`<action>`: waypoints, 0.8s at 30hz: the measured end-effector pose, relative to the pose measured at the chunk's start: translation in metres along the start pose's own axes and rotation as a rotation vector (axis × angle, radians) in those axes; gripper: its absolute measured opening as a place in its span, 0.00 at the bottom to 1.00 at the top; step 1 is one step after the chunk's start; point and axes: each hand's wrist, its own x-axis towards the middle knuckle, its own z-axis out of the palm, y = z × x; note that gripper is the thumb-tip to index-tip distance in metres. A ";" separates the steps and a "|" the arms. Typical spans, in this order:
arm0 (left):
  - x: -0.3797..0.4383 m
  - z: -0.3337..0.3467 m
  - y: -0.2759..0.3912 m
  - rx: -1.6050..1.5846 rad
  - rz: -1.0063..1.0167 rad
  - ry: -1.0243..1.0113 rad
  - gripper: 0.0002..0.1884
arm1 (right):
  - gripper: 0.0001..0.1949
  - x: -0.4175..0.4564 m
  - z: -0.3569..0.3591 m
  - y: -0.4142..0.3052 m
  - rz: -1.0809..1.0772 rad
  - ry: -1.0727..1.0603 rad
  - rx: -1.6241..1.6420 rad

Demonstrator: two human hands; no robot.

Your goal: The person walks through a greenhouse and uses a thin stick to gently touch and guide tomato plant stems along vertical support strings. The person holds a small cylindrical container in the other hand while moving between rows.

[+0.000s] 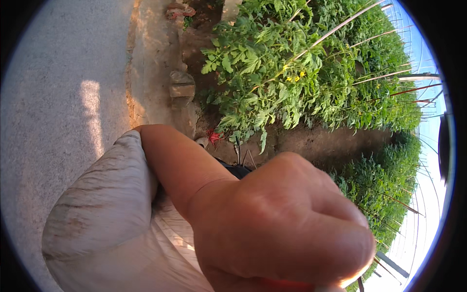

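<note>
My left hand is raised close to the camera, back of the hand and thumb towards me. Its fingers look curled, but their tips are hidden. A strip of something red shows under the hand at the lower edge; whether the hand grips it is unclear. The bent forearm comes out of a pale, creased sleeve. Beyond the wrist lies a black object, mostly covered by the arm, with thin stems or rods beside it. My right hand is out of view.
Leafy green plants with yellow flowers grow in rows, with thin stakes among them. Bare soil runs between rows. Red strands lie near a brick-like block. A concrete path borders the bed.
</note>
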 end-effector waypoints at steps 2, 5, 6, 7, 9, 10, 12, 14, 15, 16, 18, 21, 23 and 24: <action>0.001 0.017 -0.018 -0.149 0.073 0.046 0.10 | 0.36 0.002 0.002 -0.003 0.037 -0.017 0.047; 0.016 0.027 -0.043 -0.342 0.275 0.035 0.14 | 0.31 0.003 0.007 -0.002 0.032 -0.026 0.060; 0.014 0.028 -0.037 -0.365 0.184 0.022 0.15 | 0.30 0.002 0.007 0.000 0.031 -0.010 0.056; 0.012 0.030 -0.032 -0.404 0.091 0.001 0.17 | 0.28 0.000 0.005 0.002 0.019 0.025 0.043; 0.005 0.044 -0.021 -0.453 -0.056 -0.006 0.17 | 0.26 -0.005 0.003 0.003 0.012 0.064 0.027; 0.003 0.048 -0.017 -0.476 -0.083 -0.019 0.16 | 0.25 -0.005 0.005 0.004 0.007 0.075 0.029; -0.004 0.050 -0.017 -0.493 -0.092 -0.029 0.15 | 0.22 -0.008 0.006 0.007 -0.004 0.086 0.031; -0.008 0.051 -0.019 -0.499 -0.103 -0.055 0.14 | 0.22 -0.008 0.007 0.006 -0.003 0.075 0.024; -0.009 0.052 -0.023 -0.514 -0.113 -0.077 0.13 | 0.22 -0.008 0.011 0.002 -0.015 0.088 0.007; -0.012 0.052 -0.026 -0.532 -0.124 -0.099 0.13 | 0.33 -0.009 0.009 0.005 0.010 0.132 -0.115; -0.019 0.053 -0.031 -0.535 -0.140 -0.138 0.12 | 0.34 -0.006 0.021 0.002 -0.026 0.148 -0.132; -0.034 0.049 -0.036 -0.532 -0.188 -0.205 0.11 | 0.33 -0.003 0.026 -0.001 -0.033 0.154 -0.079; -0.051 0.043 -0.037 -0.530 -0.234 -0.250 0.10 | 0.27 0.004 0.029 0.005 -0.080 0.176 -0.001; -0.058 0.038 -0.038 -0.524 -0.268 -0.288 0.10 | 0.27 0.008 0.029 0.006 -0.068 0.192 0.041</action>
